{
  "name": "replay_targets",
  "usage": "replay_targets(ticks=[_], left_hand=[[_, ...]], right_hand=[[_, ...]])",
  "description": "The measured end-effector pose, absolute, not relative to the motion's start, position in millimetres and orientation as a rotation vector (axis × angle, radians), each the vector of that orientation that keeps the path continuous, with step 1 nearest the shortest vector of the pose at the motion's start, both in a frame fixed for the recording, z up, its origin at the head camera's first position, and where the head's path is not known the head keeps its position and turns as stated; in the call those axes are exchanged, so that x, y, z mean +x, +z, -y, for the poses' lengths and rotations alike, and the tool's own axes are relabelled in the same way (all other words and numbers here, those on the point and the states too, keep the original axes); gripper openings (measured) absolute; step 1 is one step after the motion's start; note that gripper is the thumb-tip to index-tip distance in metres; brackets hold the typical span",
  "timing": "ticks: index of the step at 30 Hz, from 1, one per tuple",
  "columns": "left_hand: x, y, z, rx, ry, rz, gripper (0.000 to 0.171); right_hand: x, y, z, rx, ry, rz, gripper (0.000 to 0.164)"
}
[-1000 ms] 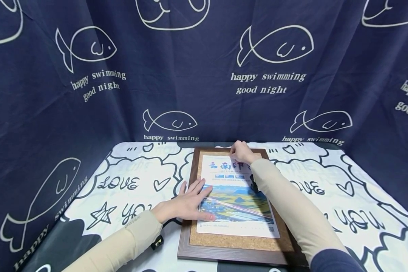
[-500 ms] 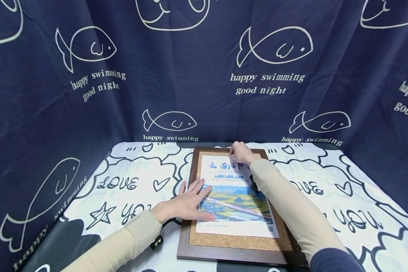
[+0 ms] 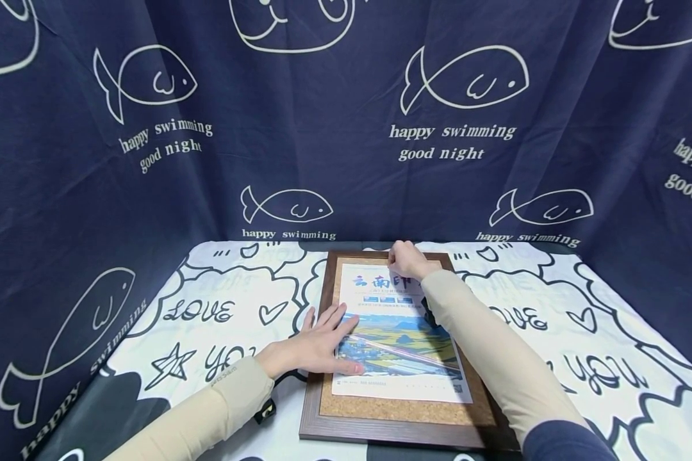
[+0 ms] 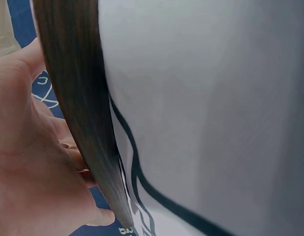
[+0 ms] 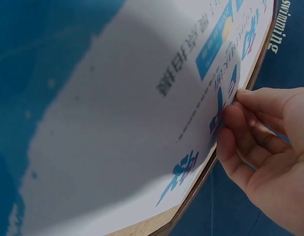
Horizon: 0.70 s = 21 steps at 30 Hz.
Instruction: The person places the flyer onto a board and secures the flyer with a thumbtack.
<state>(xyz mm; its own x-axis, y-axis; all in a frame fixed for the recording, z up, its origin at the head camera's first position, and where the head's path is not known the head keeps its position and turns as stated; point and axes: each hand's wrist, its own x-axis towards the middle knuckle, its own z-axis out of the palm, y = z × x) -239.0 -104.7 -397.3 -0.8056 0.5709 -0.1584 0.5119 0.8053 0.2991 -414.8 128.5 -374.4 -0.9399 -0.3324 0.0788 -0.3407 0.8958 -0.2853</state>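
Observation:
A printed poster with blue Chinese lettering and a landscape picture lies on a cork board in a dark brown wooden frame. My left hand rests with spread fingers across the frame's left side and the poster's left edge. At the poster's top middle, my right hand has its thumb and fingers pinched together against the paper. In the right wrist view, the curled fingers of that right hand meet at the poster's top edge. Whatever lies between the fingertips is hidden.
The board lies on a white cloth printed with black drawings and words. A dark blue curtain with fish drawings hangs behind and at both sides. A small black device sits under the left wrist.
Both hands stay at the same places on the board and poster. The whole head view has shifted very slightly.

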Motion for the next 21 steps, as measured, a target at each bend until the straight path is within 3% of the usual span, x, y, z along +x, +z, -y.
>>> replay_targets(ticks=[8, 17, 19, 21], left_hand=[[-240, -394, 102, 0.847, 0.361, -2.751, 0.097], [-247, -391, 106, 0.868, 0.321, -2.798, 0.096], [-251, -389, 107, 0.871, 0.323, -2.813, 0.094], [-256, -386, 109, 0.872, 0.332, -2.845, 0.091]], right_hand=[[-412, -371, -129, 0.661, 0.264, 3.016, 0.017], [-398, -351, -127, 0.767, 0.352, 2.984, 0.011], [-393, -344, -127, 0.787, 0.383, 2.925, 0.016], [-385, -336, -128, 0.801, 0.393, 2.864, 0.033]])
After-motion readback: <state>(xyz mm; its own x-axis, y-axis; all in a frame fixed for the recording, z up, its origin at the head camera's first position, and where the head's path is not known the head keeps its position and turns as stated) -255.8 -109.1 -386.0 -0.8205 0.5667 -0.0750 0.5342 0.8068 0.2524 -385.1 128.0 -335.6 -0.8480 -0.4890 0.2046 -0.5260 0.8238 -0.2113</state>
